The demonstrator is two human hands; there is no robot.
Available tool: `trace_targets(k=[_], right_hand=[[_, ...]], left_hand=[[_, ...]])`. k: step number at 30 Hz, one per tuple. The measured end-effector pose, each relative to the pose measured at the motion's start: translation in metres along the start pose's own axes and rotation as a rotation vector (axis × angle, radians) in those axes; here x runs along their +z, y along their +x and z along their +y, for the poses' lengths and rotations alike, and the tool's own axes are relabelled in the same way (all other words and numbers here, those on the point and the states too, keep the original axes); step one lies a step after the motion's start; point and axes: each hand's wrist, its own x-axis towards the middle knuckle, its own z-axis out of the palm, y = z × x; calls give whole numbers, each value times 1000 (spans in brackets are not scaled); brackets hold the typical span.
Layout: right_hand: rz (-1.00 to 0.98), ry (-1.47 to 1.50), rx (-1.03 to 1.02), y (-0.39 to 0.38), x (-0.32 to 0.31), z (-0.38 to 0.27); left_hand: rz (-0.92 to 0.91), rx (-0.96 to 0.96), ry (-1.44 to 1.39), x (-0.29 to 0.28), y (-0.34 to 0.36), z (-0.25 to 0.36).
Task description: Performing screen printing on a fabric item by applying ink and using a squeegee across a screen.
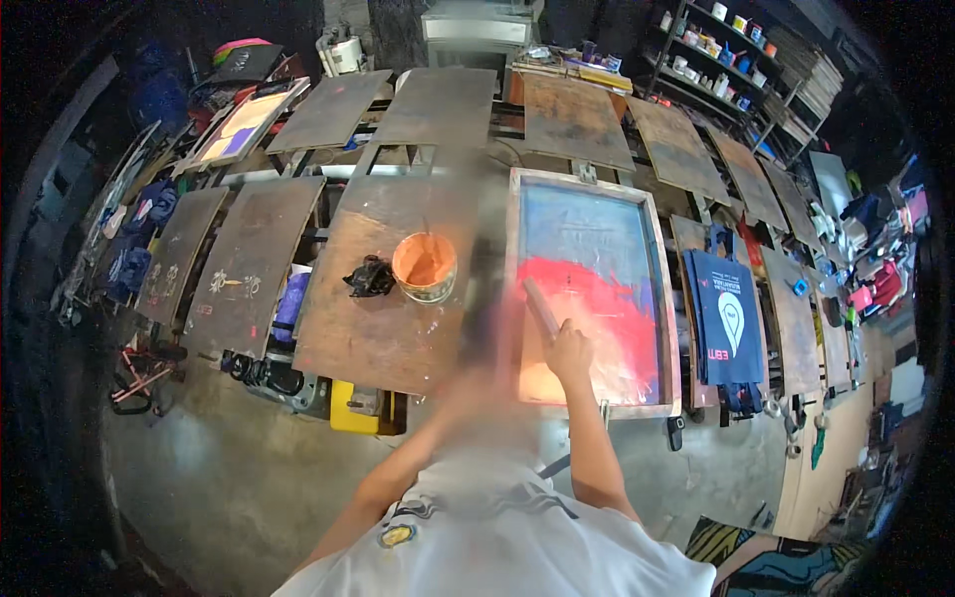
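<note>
My right hand (570,354) is closed around a squeegee (541,310). The squeegee lies slanted over a screen-printing frame (665,298) with a pale wooden rim. Its mesh is blue at the far part, smeared with red-pink ink (597,294) across the middle and orange-tinted nearer me. My left forearm (408,460) reaches up toward the frame's left side, but a blurred patch hides the left hand and its fingers. To the left, an open tub of orange ink (425,267) stands on a wooden board, beside a crumpled black plastic bag (369,277).
Several worn boards (257,264) stand in two rows on a metal rack. Dark blue printed bags (724,313) lie right of the frame. Another screen (244,124) rests far left. Shelves of containers (721,55) stand back right; a yellow box (366,408) sits below the near edge.
</note>
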Motion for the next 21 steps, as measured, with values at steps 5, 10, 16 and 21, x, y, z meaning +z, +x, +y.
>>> trace_targets(k=[5, 10, 16, 21], right_hand=[[159, -256, -205, -24, 54, -24], [57, -370, -261, -28, 65, -68], [-63, -339, -256, -30, 60, -91], [-125, -98, -29, -27, 63, -71]], left_hand=[[-215, -253, -449, -9, 5, 15], [-104, 52, -206, 4, -2, 3], [-126, -171, -341, -1, -6, -16], [-140, -200, -340, -4, 0, 7]])
